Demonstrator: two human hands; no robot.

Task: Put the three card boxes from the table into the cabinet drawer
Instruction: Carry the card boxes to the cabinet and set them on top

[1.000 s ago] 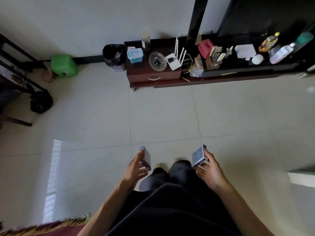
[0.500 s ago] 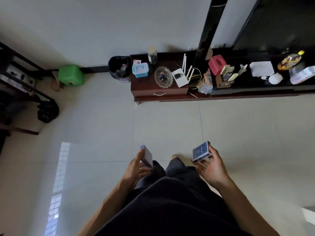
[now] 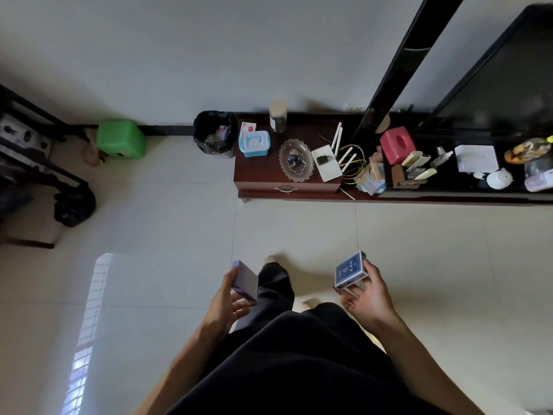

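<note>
My left hand (image 3: 223, 304) grips a purple card box (image 3: 245, 280) in front of my waist. In my right hand (image 3: 369, 298) is a dark blue card box (image 3: 349, 269), with what looks like a second box stacked under it, mostly hidden by my fingers. Ahead across the tiled floor stands the dark red cabinet (image 3: 257, 172). Its drawer (image 3: 287, 188), with a pale curved handle, is closed.
On the cabinet top sit a glass dish (image 3: 296, 160), a small blue-white case (image 3: 254, 143), a jar (image 3: 277, 116) and a white router (image 3: 326, 163). A black bin (image 3: 214, 133) and a green stool (image 3: 121, 139) stand left of it. A cluttered low shelf (image 3: 449, 194) runs right.
I have walked forward, so the cabinet is nearer and larger in view. Both hands still carry their boxes at the same height.
</note>
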